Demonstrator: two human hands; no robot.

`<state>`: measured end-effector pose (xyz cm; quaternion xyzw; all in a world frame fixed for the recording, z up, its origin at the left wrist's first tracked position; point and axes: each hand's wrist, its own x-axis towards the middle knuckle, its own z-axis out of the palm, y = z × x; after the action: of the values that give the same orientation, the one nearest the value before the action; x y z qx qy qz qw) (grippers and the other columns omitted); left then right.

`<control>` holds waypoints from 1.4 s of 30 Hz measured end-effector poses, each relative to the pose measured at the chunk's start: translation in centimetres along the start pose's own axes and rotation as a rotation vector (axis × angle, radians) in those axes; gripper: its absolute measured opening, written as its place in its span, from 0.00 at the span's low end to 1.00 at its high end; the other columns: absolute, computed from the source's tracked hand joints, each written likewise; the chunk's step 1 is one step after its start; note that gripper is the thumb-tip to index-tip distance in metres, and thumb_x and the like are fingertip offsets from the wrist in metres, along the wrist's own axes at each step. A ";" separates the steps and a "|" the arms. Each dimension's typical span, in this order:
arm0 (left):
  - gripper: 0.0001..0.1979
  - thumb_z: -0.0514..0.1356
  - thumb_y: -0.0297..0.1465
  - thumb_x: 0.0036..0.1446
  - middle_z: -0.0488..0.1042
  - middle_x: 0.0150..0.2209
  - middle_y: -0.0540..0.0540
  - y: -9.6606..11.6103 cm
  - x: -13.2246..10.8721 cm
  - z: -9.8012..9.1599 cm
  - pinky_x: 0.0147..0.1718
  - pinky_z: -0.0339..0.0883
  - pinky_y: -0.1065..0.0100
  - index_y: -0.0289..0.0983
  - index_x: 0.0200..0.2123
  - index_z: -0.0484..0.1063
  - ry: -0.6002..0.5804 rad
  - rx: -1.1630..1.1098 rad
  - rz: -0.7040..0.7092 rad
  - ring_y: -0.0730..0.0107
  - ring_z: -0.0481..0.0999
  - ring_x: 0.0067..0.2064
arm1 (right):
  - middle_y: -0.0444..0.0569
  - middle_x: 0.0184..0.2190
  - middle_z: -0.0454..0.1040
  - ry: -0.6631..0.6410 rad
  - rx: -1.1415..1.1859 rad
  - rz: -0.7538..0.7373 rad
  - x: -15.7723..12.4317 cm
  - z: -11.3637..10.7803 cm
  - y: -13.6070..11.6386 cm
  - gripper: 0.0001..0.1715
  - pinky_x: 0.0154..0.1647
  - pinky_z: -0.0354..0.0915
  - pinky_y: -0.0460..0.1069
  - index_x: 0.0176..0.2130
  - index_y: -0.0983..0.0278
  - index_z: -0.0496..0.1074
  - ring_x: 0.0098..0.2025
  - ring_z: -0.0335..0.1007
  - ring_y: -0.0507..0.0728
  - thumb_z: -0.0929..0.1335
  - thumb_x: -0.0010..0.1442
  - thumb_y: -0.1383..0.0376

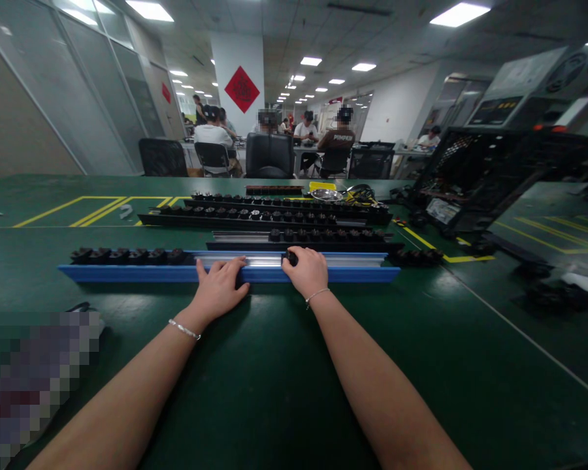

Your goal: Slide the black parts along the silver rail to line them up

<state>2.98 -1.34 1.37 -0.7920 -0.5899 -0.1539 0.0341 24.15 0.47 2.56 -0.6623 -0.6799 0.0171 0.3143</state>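
Observation:
A long blue channel rail (132,274) with a silvery inside lies across the green table in front of me. Several black ridged pieces (140,256) stand in a row in its left part. My left hand (219,284) rests on the rail's near edge, fingers spread over the channel. Between the thumb and fingers of my right hand (308,269) is a small black piece (290,258), held in the channel right of the middle. My fingers partly cover this piece, so its full shape is hidden.
Behind the blue rail lie several black rails (255,245) with black pieces. More black pieces (419,257) lie at the rail's right end. Further back are a metal bowl (326,194) and a yellow tray (322,187). Dark equipment (451,176) stands right; a blurred-out object (44,372) lies left.

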 end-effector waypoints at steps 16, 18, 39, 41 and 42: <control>0.23 0.53 0.40 0.56 0.65 0.60 0.44 -0.2 0.0 0.1 0.56 0.31 0.26 0.45 0.55 0.62 -0.012 -0.007 -0.003 0.45 0.63 0.58 | 0.49 0.39 0.76 0.039 -0.014 0.001 0.0 -0.6 1.5 0.16 0.47 0.58 0.50 0.43 0.61 0.74 0.43 0.69 0.57 0.64 0.56 0.62; 0.23 0.53 0.40 0.56 0.65 0.60 0.45 -0.3 0.0 0.1 0.56 0.31 0.26 0.45 0.55 0.62 -0.011 -0.010 -0.004 0.45 0.63 0.58 | 0.49 0.39 0.76 0.043 -0.010 -0.004 0.0 -0.5 1.6 0.15 0.45 0.59 0.49 0.42 0.61 0.73 0.43 0.69 0.57 0.64 0.56 0.62; 0.23 0.53 0.40 0.56 0.65 0.60 0.44 -0.3 0.0 0.0 0.56 0.31 0.26 0.45 0.55 0.62 -0.013 -0.017 -0.002 0.45 0.64 0.57 | 0.51 0.39 0.76 0.056 -0.080 0.026 -0.2 -1.0 2.3 0.16 0.46 0.58 0.51 0.44 0.62 0.72 0.44 0.68 0.58 0.63 0.57 0.63; 0.22 0.53 0.40 0.56 0.65 0.61 0.45 -0.3 0.0 0.0 0.56 0.31 0.26 0.45 0.55 0.62 -0.012 -0.017 -0.003 0.45 0.64 0.57 | 0.51 0.39 0.76 0.063 -0.076 0.018 -0.1 -0.9 2.5 0.16 0.47 0.58 0.51 0.44 0.63 0.72 0.44 0.68 0.58 0.62 0.57 0.63; 0.22 0.53 0.40 0.56 0.65 0.61 0.45 -0.3 0.0 0.0 0.56 0.31 0.26 0.45 0.55 0.62 -0.011 -0.017 -0.003 0.45 0.64 0.57 | 0.51 0.38 0.76 0.067 -0.072 0.023 -0.1 -0.9 2.7 0.16 0.46 0.58 0.50 0.44 0.63 0.72 0.44 0.68 0.58 0.62 0.57 0.64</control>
<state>2.73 -1.24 1.30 -0.7921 -0.5899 -0.1546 0.0237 26.92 0.35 2.06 -0.6812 -0.6614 -0.0259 0.3126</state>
